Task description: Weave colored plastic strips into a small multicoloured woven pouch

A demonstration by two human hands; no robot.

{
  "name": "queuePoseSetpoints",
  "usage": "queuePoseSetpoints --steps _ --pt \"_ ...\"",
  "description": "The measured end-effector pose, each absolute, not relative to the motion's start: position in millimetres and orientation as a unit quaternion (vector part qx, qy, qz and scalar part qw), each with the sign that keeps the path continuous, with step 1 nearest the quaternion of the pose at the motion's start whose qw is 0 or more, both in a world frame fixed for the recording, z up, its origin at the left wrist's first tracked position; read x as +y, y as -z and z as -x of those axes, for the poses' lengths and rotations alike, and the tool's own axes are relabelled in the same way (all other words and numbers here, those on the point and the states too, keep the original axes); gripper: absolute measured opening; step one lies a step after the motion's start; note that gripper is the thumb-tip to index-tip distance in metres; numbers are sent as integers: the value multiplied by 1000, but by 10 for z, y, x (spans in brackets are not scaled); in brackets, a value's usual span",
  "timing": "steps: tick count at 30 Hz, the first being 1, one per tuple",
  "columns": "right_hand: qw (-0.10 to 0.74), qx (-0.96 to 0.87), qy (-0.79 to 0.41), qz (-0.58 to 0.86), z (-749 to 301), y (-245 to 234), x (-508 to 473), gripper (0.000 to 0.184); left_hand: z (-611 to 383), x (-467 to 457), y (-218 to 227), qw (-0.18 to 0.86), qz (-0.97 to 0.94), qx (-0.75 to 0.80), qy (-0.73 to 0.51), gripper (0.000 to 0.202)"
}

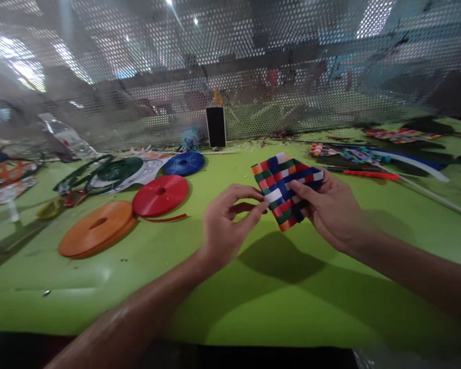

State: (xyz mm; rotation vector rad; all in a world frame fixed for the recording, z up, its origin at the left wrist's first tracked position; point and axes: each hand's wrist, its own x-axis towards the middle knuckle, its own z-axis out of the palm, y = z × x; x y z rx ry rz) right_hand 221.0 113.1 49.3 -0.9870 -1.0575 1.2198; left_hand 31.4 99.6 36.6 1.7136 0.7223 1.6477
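Note:
A woven ribbon piece (278,179) in blue, red, green, white and orange is held up above the green table. My right hand (334,210) grips its right side, thumb on the front face and fingers behind. At its lower left edge, the thumb and fingertips of my left hand (232,220) pinch together by a white strip. Left of my hands lie an orange ribbon roll (96,230), a red ribbon roll (163,196) with a loose end, and a blue ribbon roll (184,163).
A dark-screened phone (216,127) leans against the perforated metal screen (253,66). Farther left are a green ribbon roll (117,171), scissors (75,197) and a plastic bottle (69,136). On the right lie woven pieces (403,135) and an orange-red stick (371,175).

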Motion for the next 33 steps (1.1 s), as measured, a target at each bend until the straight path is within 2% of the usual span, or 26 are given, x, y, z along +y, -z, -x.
queuePoseSetpoints --steps 3,7,12,16,22,28,33 --pt "572 -484 -499 436 -2238 -459 1146 30 -266 1043 -405 447 -586 304 -603 4" --pt "567 -501 -485 439 -2261 -439 1156 29 -214 1096 -423 534 -545 327 -558 10" --pt "571 -512 -467 440 -2262 -474 1143 30 -213 1094 -437 494 -586 369 -526 13" --pt "569 -556 -403 453 -2270 -524 1117 31 -220 1085 -428 460 -619 365 -522 12" --pt "562 -614 -311 459 -2295 -564 1109 33 -236 1085 -359 458 -621 355 -528 17" --pt "564 -637 -243 465 -2274 -497 1087 28 -289 1065 -333 451 -601 352 -558 11" --pt "566 -614 -271 478 -2254 -501 1076 29 -287 1066 -365 474 -586 349 -558 10"
